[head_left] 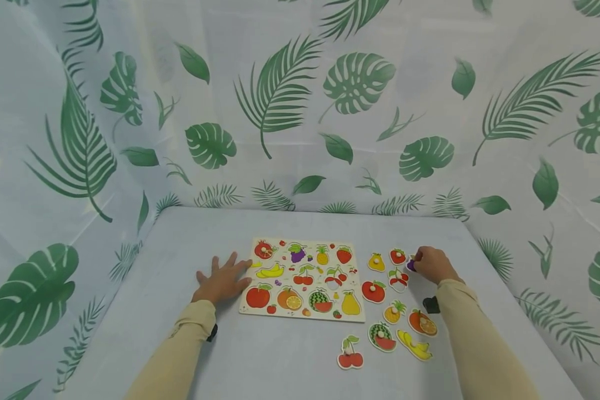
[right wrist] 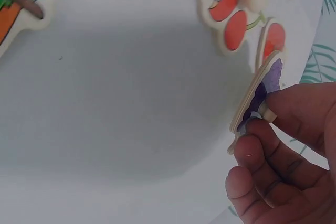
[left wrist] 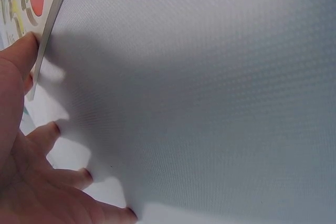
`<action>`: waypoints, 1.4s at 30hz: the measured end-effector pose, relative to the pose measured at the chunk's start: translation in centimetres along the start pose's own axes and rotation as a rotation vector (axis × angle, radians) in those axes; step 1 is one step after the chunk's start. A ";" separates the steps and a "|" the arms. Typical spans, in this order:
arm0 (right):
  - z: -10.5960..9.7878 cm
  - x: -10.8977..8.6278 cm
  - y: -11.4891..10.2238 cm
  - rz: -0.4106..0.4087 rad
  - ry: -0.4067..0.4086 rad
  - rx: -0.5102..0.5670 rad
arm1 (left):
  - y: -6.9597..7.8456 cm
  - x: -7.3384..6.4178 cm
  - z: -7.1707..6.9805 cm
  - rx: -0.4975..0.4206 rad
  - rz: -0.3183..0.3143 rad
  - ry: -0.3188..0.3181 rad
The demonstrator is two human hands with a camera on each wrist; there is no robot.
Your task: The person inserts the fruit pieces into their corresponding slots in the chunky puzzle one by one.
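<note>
A wooden fruit puzzle board (head_left: 243,309) lies flat on the table. At its left edge my left hand (head_left: 223,282) rests with fingers spread, thumb and index finger on the board's rim, as the left wrist view also shows; the other fingertips touch the tabletop. Over on the right, my right hand (head_left: 434,264) pinches a grape puzzle piece (right wrist: 260,93) by its knob between thumb and fingers. The piece is tilted on edge in the right wrist view. Close to it lie a strawberry piece (head_left: 397,256) and a cherry-like piece (head_left: 398,280).
Right of the board lie more knobbed pieces: a pear (head_left: 376,262), an apple (head_left: 373,291), a pineapple (head_left: 394,312), an orange (head_left: 422,323), a watermelon (head_left: 382,337), bananas (head_left: 414,345) and cherries (head_left: 350,357). A leaf-patterned cloth (head_left: 300,111) hangs behind the table.
</note>
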State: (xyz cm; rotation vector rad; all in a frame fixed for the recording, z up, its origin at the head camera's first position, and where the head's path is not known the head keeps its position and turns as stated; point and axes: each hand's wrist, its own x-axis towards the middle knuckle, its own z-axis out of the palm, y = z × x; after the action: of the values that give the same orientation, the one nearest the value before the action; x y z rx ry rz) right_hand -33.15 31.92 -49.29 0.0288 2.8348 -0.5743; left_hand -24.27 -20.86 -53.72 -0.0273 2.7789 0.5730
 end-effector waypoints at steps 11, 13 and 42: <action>0.1 1.4 -3.5 -0.108 0.010 -0.032 | 0.1 -0.3 -0.4 -0.005 0.010 0.000; 0.2 1.9 -4.2 -0.125 0.009 -0.027 | 0.1 -0.3 -0.3 -0.004 0.008 0.000; 6.9 5.5 -20.9 -0.365 -0.034 -0.023 | 0.2 0.1 -0.4 0.005 -0.030 -0.013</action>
State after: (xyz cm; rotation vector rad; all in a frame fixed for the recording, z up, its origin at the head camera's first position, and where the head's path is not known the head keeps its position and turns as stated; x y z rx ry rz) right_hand -38.20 9.80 -48.86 -0.5067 2.8268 -0.6061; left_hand -24.50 -20.86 -53.28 -0.0633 2.7622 0.5570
